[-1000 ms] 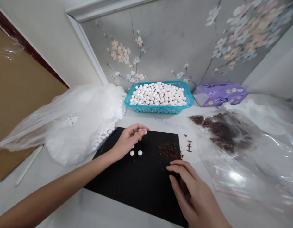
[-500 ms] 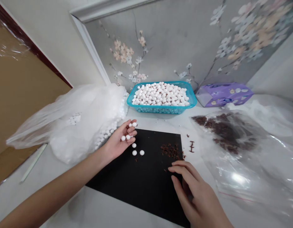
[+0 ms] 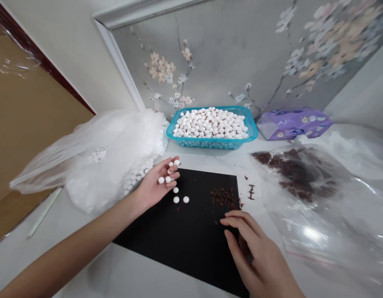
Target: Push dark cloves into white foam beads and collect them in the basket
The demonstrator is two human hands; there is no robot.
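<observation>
Several small white balls [image 3: 168, 179] lie in my left hand [image 3: 156, 182], which is turned palm up with its fingers curled round them, above the left edge of a black mat [image 3: 191, 244]. One ball at the fingertips has a small brown piece on it. Three loose white balls [image 3: 185, 199] rest on the mat just right of that hand. Over the mat's right side hovers my right hand [image 3: 256, 248], fingers apart and loosely bent, with nothing visible in it. Just beyond its fingertips is a pile of small dark brown pieces [image 3: 225, 198].
A blue basket [image 3: 252, 131] full of white balls with brown bits stands at the back. A clear bag of white balls [image 3: 111, 165] sits left, a clear bag of brown pieces [image 3: 300, 174] right. Behind that is a purple tissue pack [image 3: 298, 123]. Brown pieces [image 3: 251, 192] lie beside the mat.
Hardly anything differs. The view has shifted very slightly, and both hands hold nearly the same place and pose.
</observation>
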